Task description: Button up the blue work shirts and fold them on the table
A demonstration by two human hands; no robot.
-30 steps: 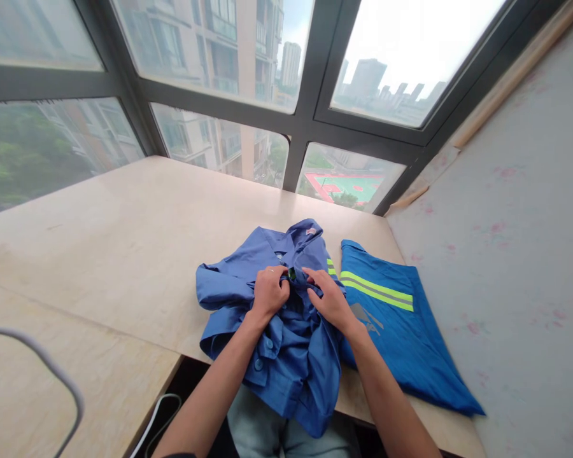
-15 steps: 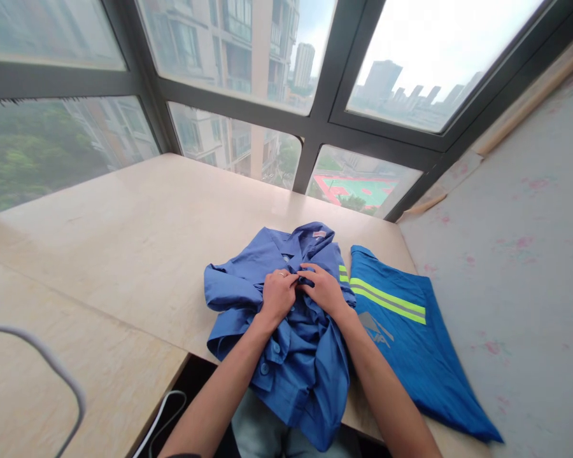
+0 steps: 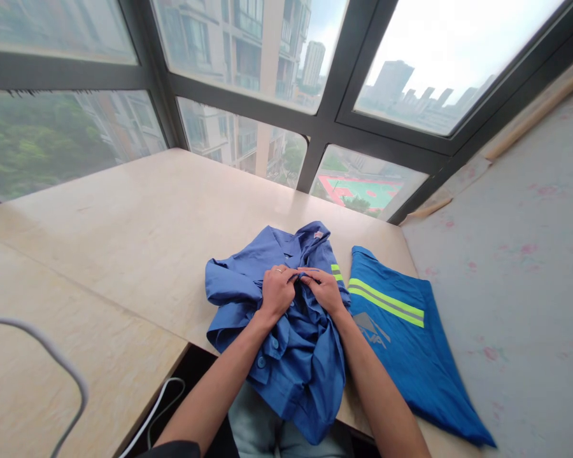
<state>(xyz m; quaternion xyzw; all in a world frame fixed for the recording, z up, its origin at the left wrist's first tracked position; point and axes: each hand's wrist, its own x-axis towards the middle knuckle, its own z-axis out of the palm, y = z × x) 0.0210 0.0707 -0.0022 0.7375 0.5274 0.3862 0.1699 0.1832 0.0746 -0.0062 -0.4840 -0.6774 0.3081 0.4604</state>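
A crumpled blue work shirt [image 3: 286, 343] with buttons lies on the light wooden table [image 3: 138, 235] and hangs over its near edge. My left hand [image 3: 275, 292], a ring on one finger, pinches the shirt's front placket just below the collar. My right hand [image 3: 322, 289] meets it there, fingers closed on the opposite edge of the same placket. The two hands touch over the cloth. A yellow-green reflective stripe shows on the shirt beside my right hand.
A folded brighter blue garment [image 3: 401, 337] with yellow-green and grey stripes lies to the right. A pale wall [image 3: 516, 267] rises at the right. Large windows [image 3: 248, 76] stand behind the table. A white cable [image 3: 157, 407] hangs below the table edge at left.
My hands came together on the shirt's front; the right hand moved left to meet the left. The view shifted slightly.
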